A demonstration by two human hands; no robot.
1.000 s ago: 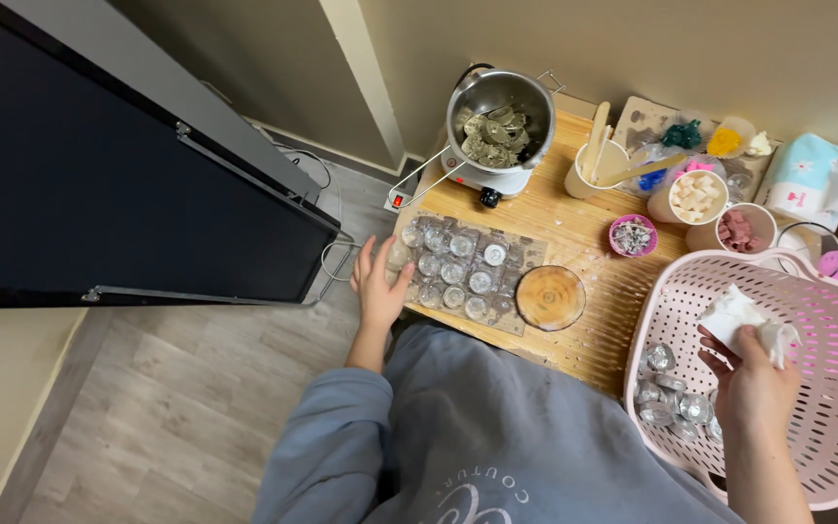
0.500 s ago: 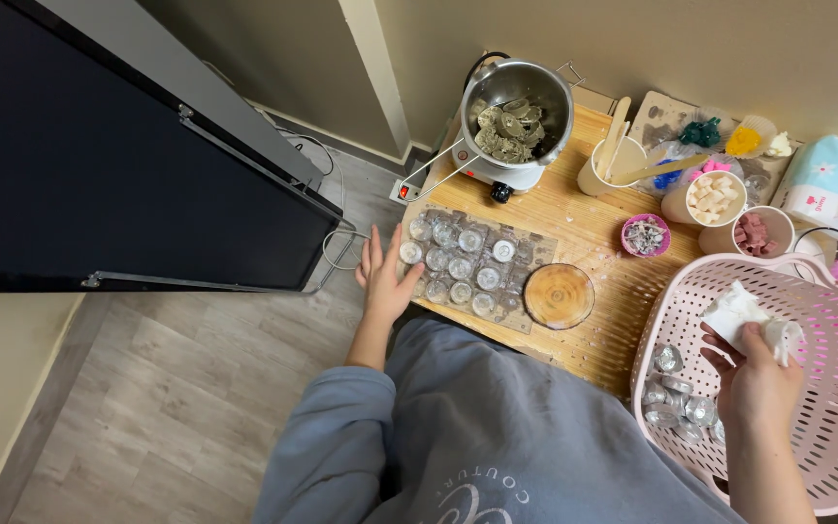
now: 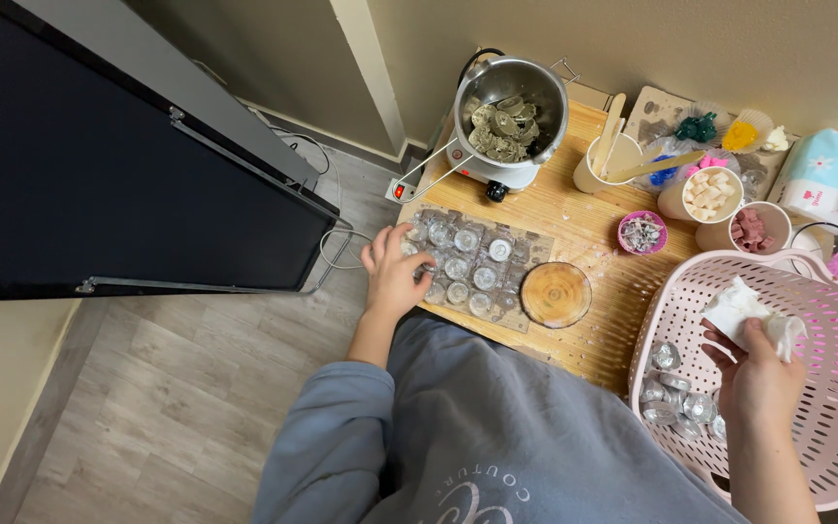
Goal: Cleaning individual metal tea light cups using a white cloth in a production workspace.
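While the left hand (image 3: 395,279) lies open, fingers spread on the near-left edge of the cup tray (image 3: 472,272), the right hand (image 3: 757,374) is closed on a white cloth (image 3: 744,309) over the pink basket (image 3: 826,446). The tray's long axis runs left to right, well apart from the right hand.

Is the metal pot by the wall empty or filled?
Filled: the metal pot stands upright, lidless, with greenish-grey chunks piled inside.

pink slotted basket (image 3: 831,408), white cloth (image 3: 744,309)
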